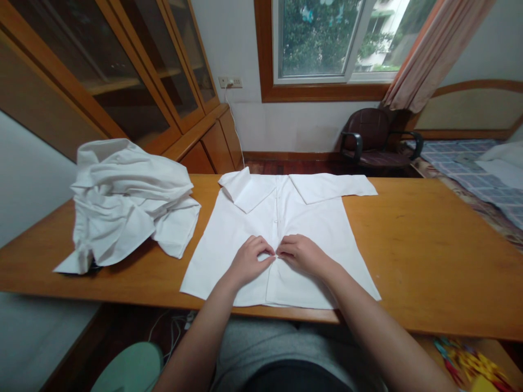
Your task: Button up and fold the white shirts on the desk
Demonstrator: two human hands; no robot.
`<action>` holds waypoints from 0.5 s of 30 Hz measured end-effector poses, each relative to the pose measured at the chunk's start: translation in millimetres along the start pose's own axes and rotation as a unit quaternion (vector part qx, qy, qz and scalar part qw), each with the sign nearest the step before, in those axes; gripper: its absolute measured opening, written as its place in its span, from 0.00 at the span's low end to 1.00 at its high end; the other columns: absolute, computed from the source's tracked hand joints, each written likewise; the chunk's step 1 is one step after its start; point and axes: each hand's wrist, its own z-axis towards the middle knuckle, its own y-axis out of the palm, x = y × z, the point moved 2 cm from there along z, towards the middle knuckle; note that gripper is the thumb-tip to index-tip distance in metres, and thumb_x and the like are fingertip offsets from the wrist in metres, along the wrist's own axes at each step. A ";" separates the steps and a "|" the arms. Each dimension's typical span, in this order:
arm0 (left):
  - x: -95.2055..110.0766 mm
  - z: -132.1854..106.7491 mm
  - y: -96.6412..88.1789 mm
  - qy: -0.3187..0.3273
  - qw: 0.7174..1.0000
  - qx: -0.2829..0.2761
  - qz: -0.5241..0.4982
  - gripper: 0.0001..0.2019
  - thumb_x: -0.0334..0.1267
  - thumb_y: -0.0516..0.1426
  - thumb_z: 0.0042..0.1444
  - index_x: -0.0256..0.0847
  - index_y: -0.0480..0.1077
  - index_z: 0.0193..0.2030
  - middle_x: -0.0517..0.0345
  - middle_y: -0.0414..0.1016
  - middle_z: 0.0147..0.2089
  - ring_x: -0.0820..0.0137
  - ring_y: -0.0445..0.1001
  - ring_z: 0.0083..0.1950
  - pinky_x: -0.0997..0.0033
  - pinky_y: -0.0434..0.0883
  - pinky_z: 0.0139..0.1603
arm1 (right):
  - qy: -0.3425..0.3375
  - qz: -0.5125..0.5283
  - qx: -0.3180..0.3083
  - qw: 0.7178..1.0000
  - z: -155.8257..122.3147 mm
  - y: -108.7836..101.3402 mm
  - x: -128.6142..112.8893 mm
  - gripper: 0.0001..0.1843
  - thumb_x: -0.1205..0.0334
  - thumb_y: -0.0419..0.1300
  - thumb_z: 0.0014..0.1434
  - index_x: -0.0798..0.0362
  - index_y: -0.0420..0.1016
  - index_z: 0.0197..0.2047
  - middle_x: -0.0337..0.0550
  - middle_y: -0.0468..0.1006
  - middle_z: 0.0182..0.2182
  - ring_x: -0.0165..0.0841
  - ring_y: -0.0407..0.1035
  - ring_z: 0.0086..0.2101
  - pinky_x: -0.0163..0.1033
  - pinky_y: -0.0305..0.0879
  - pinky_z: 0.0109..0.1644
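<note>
A white button-up shirt lies flat on the wooden table, its hem near the front edge and both sleeves folded across the top. The front placket runs down its middle, with small buttons partly visible. My left hand and my right hand meet at this placket, below the middle of the shirt. Thumb and fingertips of each hand are pinched together on the placket's edges. A button between the fingertips is too small or covered to make out.
A heap of crumpled white cloth rests on the left of the wooden table. Beyond are a glass-fronted cabinet, a dark armchair and a bed. A pale green stool stands below the table's front left.
</note>
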 end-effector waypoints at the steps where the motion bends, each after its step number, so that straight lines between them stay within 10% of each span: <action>1: 0.1 0.0 0.3 0.001 1.000 0.000 0.000 0.01 0.33 0.61 0.56 0.44 0.74 0.34 0.58 0.74 0.37 0.64 0.70 0.44 0.62 0.68 0.47 | -0.002 0.004 -0.003 1.000 0.2 -0.9 -0.3 0.06 0.67 0.61 0.63 0.50 0.81 0.39 0.44 0.77 0.33 0.33 0.71 0.34 0.36 0.63 0.40; 15: 5.8 -0.1 -1.6 0.011 1.000 -0.011 0.013 0.00 0.34 0.60 0.57 0.43 0.73 0.36 0.58 0.74 0.37 0.64 0.70 0.44 0.62 0.67 0.47 | 0.052 -0.035 0.014 0.998 -3.5 4.0 -4.3 0.02 0.64 0.60 0.65 0.52 0.74 0.41 0.43 0.75 0.35 0.34 0.69 0.36 0.37 0.60 0.39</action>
